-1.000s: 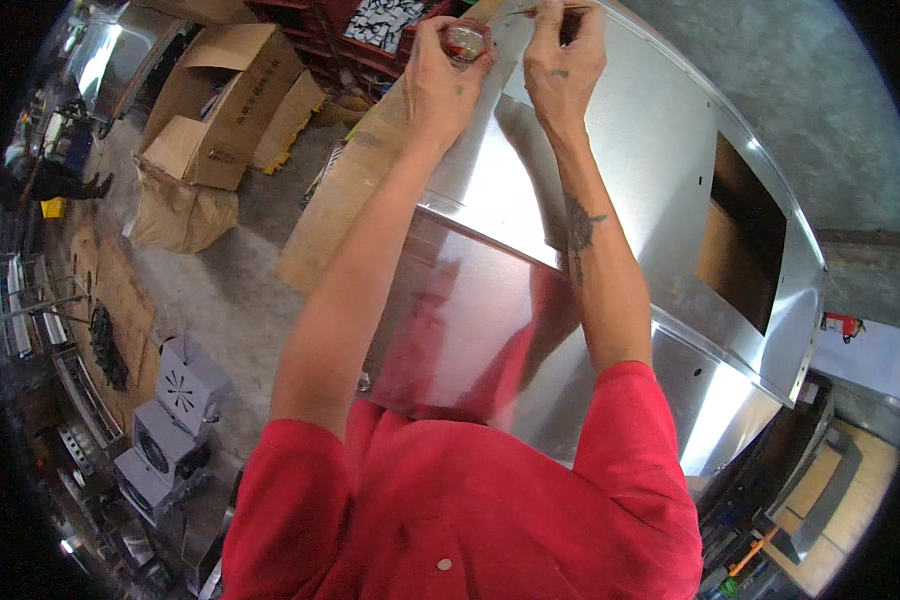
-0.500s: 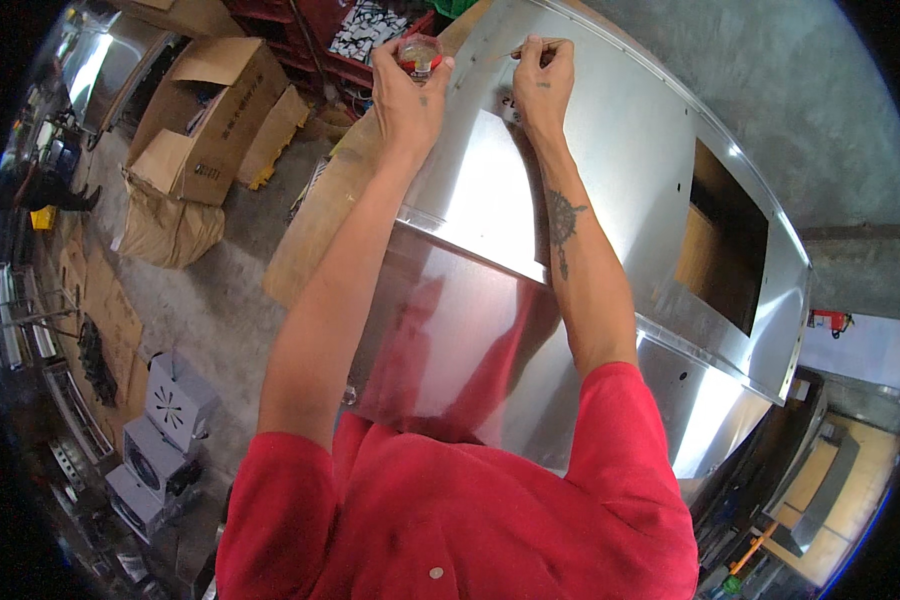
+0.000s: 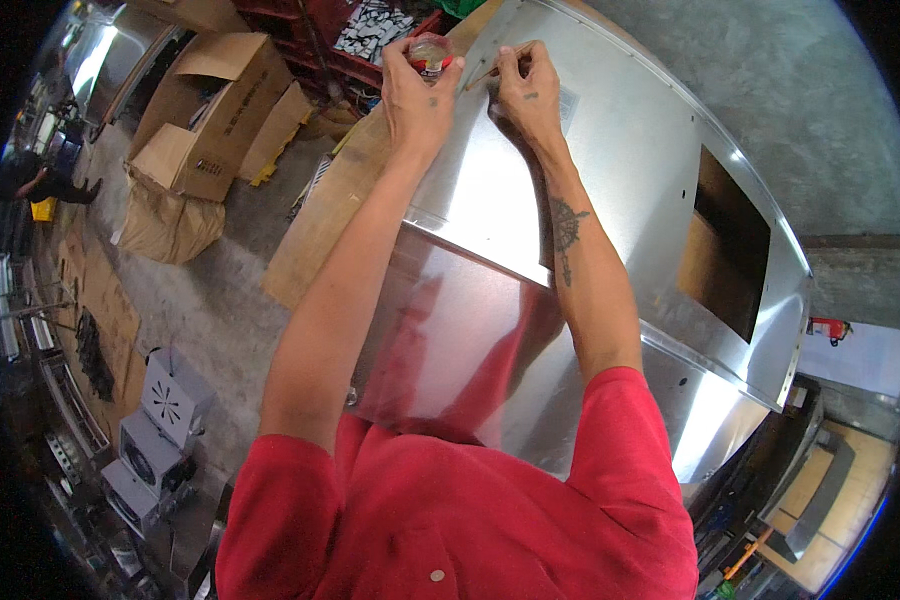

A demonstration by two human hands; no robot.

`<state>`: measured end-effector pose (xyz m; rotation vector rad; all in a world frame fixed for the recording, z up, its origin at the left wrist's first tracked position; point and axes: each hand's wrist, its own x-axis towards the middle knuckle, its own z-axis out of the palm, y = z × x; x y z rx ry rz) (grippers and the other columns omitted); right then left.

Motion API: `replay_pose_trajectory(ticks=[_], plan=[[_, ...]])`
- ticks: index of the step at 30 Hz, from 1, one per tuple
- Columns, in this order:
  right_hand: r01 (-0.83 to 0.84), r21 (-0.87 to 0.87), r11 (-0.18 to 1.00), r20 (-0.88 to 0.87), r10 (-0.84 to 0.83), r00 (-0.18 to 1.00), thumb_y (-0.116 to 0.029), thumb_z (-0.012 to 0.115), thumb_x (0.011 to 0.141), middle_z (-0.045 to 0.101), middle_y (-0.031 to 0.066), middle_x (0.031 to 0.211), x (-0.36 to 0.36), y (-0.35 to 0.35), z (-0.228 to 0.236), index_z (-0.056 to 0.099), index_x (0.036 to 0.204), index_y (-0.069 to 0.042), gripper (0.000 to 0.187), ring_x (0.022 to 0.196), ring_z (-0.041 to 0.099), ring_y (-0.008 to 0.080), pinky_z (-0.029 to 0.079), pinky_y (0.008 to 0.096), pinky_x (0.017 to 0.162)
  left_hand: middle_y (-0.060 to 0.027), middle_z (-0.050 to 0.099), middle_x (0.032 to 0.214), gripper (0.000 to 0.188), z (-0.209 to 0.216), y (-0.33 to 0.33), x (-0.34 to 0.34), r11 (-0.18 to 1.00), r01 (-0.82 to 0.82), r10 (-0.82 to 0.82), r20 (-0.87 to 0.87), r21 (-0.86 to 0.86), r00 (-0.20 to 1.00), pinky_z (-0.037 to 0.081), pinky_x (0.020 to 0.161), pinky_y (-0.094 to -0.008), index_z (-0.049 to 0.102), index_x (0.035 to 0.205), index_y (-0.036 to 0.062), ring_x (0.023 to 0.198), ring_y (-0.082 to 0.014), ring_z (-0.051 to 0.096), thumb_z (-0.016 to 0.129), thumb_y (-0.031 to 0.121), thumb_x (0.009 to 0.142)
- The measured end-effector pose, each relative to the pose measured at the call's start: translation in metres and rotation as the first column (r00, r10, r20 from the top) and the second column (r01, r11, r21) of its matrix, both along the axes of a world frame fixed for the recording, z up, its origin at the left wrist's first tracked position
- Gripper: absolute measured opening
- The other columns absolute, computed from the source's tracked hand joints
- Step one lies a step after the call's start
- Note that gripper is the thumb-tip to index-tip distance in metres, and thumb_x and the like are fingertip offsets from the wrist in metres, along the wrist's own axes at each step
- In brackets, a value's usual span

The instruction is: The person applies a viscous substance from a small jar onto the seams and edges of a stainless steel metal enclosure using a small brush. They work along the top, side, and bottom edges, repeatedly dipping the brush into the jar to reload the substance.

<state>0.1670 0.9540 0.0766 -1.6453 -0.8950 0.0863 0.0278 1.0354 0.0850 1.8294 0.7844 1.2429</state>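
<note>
My left hand (image 3: 417,112) is closed around a small clear jar (image 3: 431,50) with a red band, held above the left edge of a large shiny sheet-metal body (image 3: 620,140). Just to its right, my right hand (image 3: 532,100) pinches a thin brown stick (image 3: 482,77), perhaps a fine brush. The stick slants down to the left, its tip close over the metal; whether it touches cannot be made out. What the jar contains is unclear.
A rectangular opening (image 3: 725,245) is cut in the metal at right. Wooden board (image 3: 305,250) runs along its left side. On the floor stand an open cardboard box (image 3: 210,130) and grey boxy units (image 3: 150,445). A dark-clothed person (image 3: 45,180) is at far left.
My right hand has moved left and slightly down with the stick, bringing its tip lower and nearer the jar. My left hand still holds the jar, shifted slightly right.
</note>
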Motion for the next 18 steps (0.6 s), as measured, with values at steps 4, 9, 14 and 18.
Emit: replay_pose_trajectory(ticks=[4, 9, 14, 18], plan=[[-0.006, -0.003, 1.000, 0.000, 0.006, 1.000, -0.023, 0.064, 0.109, 0.072, 0.0093, 0.087, -0.0012, -0.0003, -0.0003, 0.060, 0.100, 0.001, 0.025, 0.077, 0.063, 0.0134, 0.053, 0.0307, 0.072, -0.0249, 0.062, 0.121, 0.058, 0.0003, -0.0026, -0.0003, 1.000, -0.020, 0.020, 0.003, -0.002, 1.000, 0.049, 0.101, -0.0464, 0.051, 0.130, -0.0046, 0.114, -0.0404, 0.063, 0.085, 0.021, 0.091], [-0.007, 0.013, 1.000, 0.075, 0.006, 0.997, -0.022, 0.063, 0.110, 0.071, 0.0090, 0.086, 0.0039, 0.0016, -0.0057, 0.060, 0.100, 0.001, 0.025, 0.076, 0.063, 0.0129, 0.053, 0.0306, 0.070, -0.0248, 0.069, 0.125, 0.069, -0.0039, 0.0016, 0.0000, 1.000, -0.013, 0.013, 0.012, 0.011, 1.000, 0.052, 0.101, -0.0448, 0.051, 0.136, -0.0009, 0.115, -0.0365, 0.068, 0.087, 0.036, 0.090], [0.011, -0.046, 0.999, 0.066, -0.008, 0.998, -0.023, 0.062, 0.110, 0.072, 0.0099, 0.087, 0.0008, 0.0012, -0.0015, 0.061, 0.101, 0.000, 0.025, 0.078, 0.064, 0.0130, 0.053, 0.0303, 0.071, -0.0239, 0.062, 0.120, 0.058, -0.0011, -0.0019, -0.0009, 1.000, 0.002, -0.001, 0.026, -0.002, 1.000, 0.049, 0.100, -0.0465, 0.050, 0.130, -0.0041, 0.112, -0.0396, 0.064, 0.085, 0.021, 0.091], [-0.004, -0.028, 1.000, 0.020, 0.005, 1.000, -0.024, 0.062, 0.110, 0.072, 0.0105, 0.088, -0.0013, -0.0010, 0.0015, 0.061, 0.101, 0.000, 0.026, 0.079, 0.065, 0.0138, 0.054, 0.0306, 0.071, -0.0241, 0.062, 0.121, 0.059, 0.0003, -0.0030, -0.0001, 1.000, -0.019, 0.019, 0.004, -0.002, 1.000, 0.049, 0.101, -0.0465, 0.050, 0.130, -0.0040, 0.113, -0.0394, 0.064, 0.085, 0.023, 0.090]])
